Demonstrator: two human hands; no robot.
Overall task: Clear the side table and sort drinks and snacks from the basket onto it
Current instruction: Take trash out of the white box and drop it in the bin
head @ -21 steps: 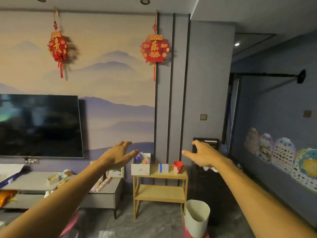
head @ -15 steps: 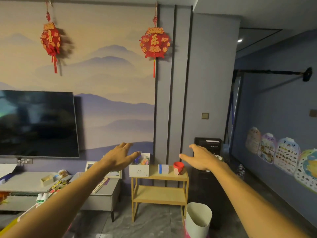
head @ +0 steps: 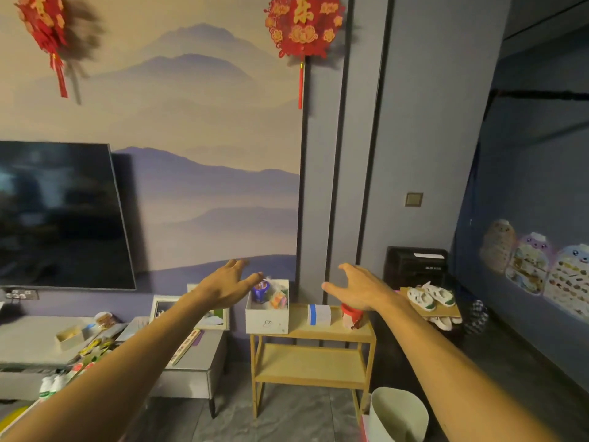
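Head view: red cup partly behind right hand, box contents indistinct

Matt light wood side table (glossy stone-look floor beneath).

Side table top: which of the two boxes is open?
The larger white box at the left end of the side table; colourful packets stick out of its top. The small blue-striped box beside it looks closed.

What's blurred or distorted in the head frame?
Head view: motion blur smears the left red ornament; the middle ornament is sharper; wide-angle bends the TV edge and wall trims; light is dim and warm; side table reads clearly.
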